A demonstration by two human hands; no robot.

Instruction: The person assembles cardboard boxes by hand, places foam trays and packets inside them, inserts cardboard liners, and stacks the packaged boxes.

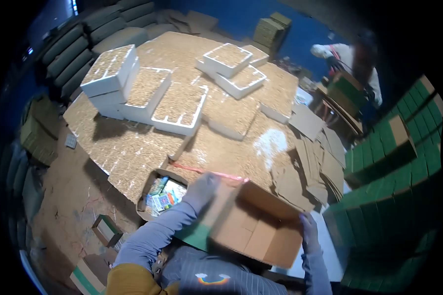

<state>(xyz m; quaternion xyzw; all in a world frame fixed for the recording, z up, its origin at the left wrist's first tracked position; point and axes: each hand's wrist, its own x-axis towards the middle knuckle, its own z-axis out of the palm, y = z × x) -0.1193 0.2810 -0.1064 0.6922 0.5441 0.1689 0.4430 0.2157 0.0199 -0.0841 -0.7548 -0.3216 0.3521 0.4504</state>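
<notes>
An open cardboard box (pixel 261 226), with bare brown inner walls, stands tilted before me at the table's front. My right hand (pixel 309 230), in a pale glove, grips its right edge near the upper corner. Left of this box, my gloved left hand (pixel 201 191) hovers over a brown and green carton surface (pixel 202 231); its fingers are blurred. Close to it lies a red strip (pixel 197 168). A smaller open box (pixel 143 199) beside my left wrist contains several colourful packets (pixel 163 197).
White foam trays (pixel 182 129) filled with tan grain-like material stand on a table covered in the same material. Flat cardboard pieces (pixel 312 164) lie at right, beside stacked green cartons (pixel 379 211). Another person (pixel 349 54) handles a carton at the back right. Sacks (pixel 66 59) line the left.
</notes>
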